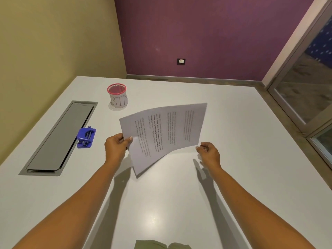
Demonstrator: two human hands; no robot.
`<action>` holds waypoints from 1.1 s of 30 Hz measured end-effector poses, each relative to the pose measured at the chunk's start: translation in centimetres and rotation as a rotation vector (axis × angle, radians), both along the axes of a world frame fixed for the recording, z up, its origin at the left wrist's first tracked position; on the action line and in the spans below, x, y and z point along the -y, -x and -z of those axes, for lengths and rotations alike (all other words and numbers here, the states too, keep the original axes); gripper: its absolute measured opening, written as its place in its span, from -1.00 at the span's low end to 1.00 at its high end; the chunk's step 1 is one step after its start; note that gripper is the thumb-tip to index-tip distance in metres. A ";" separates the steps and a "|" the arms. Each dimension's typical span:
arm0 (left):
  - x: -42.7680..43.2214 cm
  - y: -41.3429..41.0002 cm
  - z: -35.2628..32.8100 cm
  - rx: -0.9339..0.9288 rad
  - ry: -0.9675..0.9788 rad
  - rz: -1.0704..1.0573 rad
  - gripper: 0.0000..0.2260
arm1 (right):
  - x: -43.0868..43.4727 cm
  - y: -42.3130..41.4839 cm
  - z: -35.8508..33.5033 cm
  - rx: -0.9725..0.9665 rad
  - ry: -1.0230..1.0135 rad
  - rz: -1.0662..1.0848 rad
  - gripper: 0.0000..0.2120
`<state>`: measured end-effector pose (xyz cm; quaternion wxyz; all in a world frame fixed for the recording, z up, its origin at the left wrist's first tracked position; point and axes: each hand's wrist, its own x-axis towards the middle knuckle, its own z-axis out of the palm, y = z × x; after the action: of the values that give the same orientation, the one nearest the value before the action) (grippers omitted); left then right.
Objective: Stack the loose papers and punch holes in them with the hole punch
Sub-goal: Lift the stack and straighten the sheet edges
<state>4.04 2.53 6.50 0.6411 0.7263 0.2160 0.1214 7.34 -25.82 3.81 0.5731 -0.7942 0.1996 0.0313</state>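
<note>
At frame centre our left hand [115, 146] pinches the papers [162, 133] above the white worktop [233, 159], right hand [209, 152] loosely curled at their lower corner, bare surface all around, the hole punch [86, 137] at left beside a grey hatch [60, 137].

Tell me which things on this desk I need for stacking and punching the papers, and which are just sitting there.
Needed:
- papers, held above the desk in the left hand
- blue hole punch, on the desk to the left
- right hand, open at the sheets' corner

Just sitting there:
- red-rimmed cup marked BIN
- grey cable hatch set into the desk
</note>
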 end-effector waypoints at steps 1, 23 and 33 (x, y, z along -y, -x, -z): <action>0.1 0.0 0.0 -0.004 0.012 -0.016 -0.74 | -0.3 0.3 0.0 -0.040 0.003 -0.031 -0.74; 1.1 5.2 -0.6 0.025 0.504 -0.139 -0.86 | -7.2 3.1 -3.5 -0.116 -0.478 0.128 -0.73; -3.6 6.8 -0.6 -0.016 0.624 -0.179 -0.74 | -8.8 3.6 -5.1 0.010 -0.318 0.103 -0.84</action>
<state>-2.81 6.12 7.13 0.8179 0.4739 0.3107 0.0993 3.69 -17.04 8.90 0.6935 -0.6822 0.2297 0.0292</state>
